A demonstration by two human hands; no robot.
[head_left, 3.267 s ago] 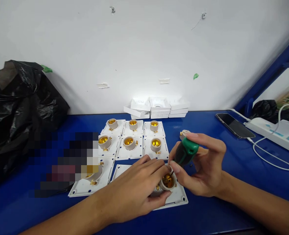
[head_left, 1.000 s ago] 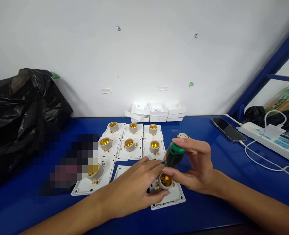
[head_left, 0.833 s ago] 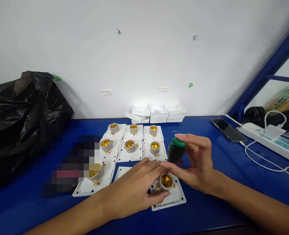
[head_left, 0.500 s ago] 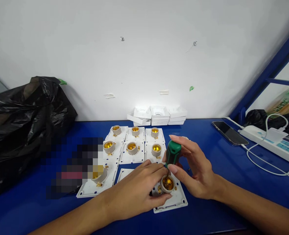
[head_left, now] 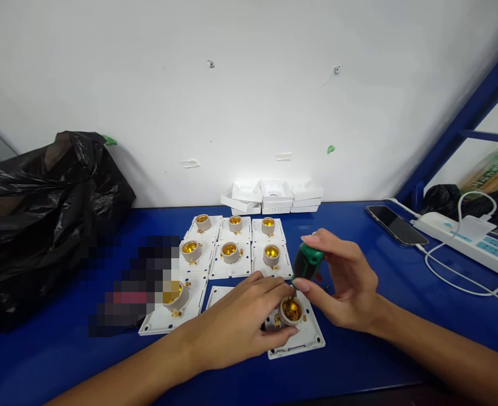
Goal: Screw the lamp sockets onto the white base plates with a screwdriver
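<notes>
The right hand (head_left: 350,282) is closed in a pinch around the screwdriver (head_left: 308,261), thumb low on the handle and forefinger near its cap. Compared with half a second ago, the handle leans further toward the right; the shaft still enters the lamp socket (head_left: 291,310). The left hand (head_left: 253,313) remains curled around the socket, thumb at its near side, steadying it on the white plate (head_left: 308,340) on the desk (head_left: 359,363). The change is judged to be a turning or re-angling stroke, with fastening unfinished. Screw seating cannot be confirmed; the tip is indistinct.
</notes>
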